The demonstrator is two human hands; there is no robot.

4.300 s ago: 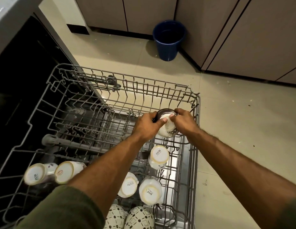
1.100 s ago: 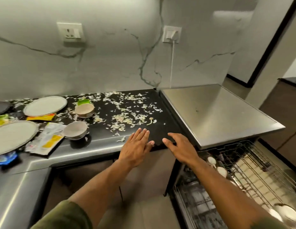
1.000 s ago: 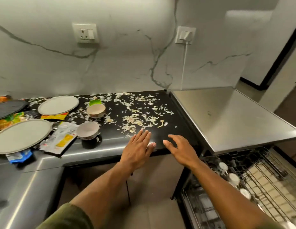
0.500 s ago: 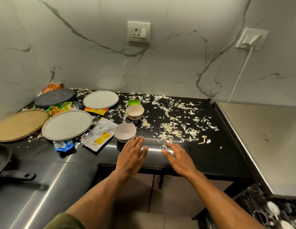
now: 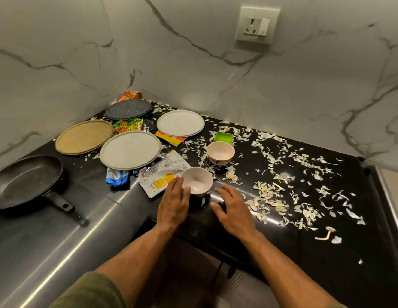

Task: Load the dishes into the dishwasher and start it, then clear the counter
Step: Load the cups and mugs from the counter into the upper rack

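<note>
A small pale bowl [image 5: 197,180] stands near the front edge of the black counter [image 5: 327,258]. My left hand [image 5: 174,202] reaches it from the left, fingers straight, thumb against its rim. My right hand [image 5: 232,207] hovers open just right of the bowl, not touching it. A second small bowl [image 5: 220,152] stands farther back. Two white plates [image 5: 130,150] [image 5: 180,123], a tan round plate [image 5: 84,136] and a dark speckled plate [image 5: 128,109] lie toward the corner. The dishwasher is out of view.
A black frying pan [image 5: 26,181] sits at the left on the counter. Snack wrappers [image 5: 159,175] and a blue packet [image 5: 116,177] lie between the dishes. A green square dish [image 5: 224,137] sits behind the far bowl. Vegetable scraps [image 5: 273,192] litter the counter's right half.
I have turned from the dishwasher rack to the counter. Both hands moved forward and left; my left hand now touches the near bowl.
</note>
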